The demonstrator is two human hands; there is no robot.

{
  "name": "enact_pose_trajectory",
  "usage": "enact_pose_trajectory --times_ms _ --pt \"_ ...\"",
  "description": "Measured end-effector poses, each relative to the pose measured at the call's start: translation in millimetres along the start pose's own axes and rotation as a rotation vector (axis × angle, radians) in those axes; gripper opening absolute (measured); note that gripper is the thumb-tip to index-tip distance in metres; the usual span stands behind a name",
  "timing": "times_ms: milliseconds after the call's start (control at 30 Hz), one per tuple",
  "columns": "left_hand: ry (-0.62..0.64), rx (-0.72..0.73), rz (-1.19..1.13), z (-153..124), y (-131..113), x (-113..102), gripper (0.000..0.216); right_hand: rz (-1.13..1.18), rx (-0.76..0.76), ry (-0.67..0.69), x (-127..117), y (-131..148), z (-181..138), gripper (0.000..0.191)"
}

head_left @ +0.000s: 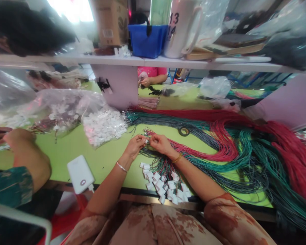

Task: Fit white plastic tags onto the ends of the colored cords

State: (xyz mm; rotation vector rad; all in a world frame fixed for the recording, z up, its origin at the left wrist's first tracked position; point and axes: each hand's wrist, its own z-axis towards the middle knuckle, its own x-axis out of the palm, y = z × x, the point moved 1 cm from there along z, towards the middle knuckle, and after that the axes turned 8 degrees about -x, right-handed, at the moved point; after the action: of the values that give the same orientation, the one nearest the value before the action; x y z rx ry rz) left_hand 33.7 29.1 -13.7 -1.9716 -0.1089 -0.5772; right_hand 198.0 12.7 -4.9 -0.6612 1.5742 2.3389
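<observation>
My left hand (135, 146) pinches a small white connector (145, 140) between thumb and fingers. Close beside it, my right hand (161, 144) is closed in a pinch at the connector, on what looks like a thin wire that my fingers mostly hide. Under and behind my hands lies a bundle of red, green and black wires (193, 153) running off to the right. Just in front of me, a heap of white connectors (165, 187) on wire ends lies near the table edge, partly below my right forearm.
A clear bag of white connectors (104, 127) lies at left, with a white power bank (81, 174) nearer me. Black tape roll (184, 131) sits behind the wires. A shelf (148, 62) carries a blue basket (148, 41) and mug (180, 30). A co-worker's arm (28, 156) is at left, another person opposite.
</observation>
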Motion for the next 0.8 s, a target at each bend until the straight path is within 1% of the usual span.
enact_pose_trajectory --times_ms 100,200,300,400,467,567,633,700,733,800 --pt "-0.077 0.029 -0.004 -0.7 4.8 7.3 0.031 -0.047 -0.040 -0.056 2.9 -0.2 -2.8 0.017" --pt "-0.102 0.050 -0.025 -1.1 7.1 12.8 0.029 -0.072 -0.050 -0.073 2.7 -1.7 -2.3 0.020" --pt "-0.104 0.064 0.003 -1.1 7.3 13.8 0.028 -0.020 -0.011 -0.022 1.6 -5.6 0.7 0.022" --pt "-0.112 0.044 0.014 0.6 8.9 11.5 0.028 0.039 -0.054 0.068 3.1 -8.8 1.1 0.022" --pt "-0.126 0.041 0.024 2.3 10.8 9.7 0.028 -0.017 -0.095 0.070 4.2 -9.1 -0.5 0.019" --pt "-0.152 0.039 0.076 3.4 11.9 7.3 0.025 -0.093 -0.109 0.082 1.2 -8.7 -0.8 0.017" --pt "-0.138 0.010 0.122 2.6 9.6 5.0 0.022 -0.051 -0.082 0.098 -6.7 -10.5 3.6 0.018" --pt "-0.095 -0.034 0.184 1.4 5.5 1.6 0.020 -0.035 -0.030 0.062 -17.7 -15.0 11.4 0.022" --pt "-0.075 -0.051 0.220 0.9 3.2 -0.4 0.019 -0.074 -0.001 0.044 -22.8 -18.0 15.8 0.023" --pt "-0.047 -0.068 0.278 0.6 -0.4 -4.6 0.018 -0.227 0.043 0.082 -28.1 -24.1 23.6 0.020"
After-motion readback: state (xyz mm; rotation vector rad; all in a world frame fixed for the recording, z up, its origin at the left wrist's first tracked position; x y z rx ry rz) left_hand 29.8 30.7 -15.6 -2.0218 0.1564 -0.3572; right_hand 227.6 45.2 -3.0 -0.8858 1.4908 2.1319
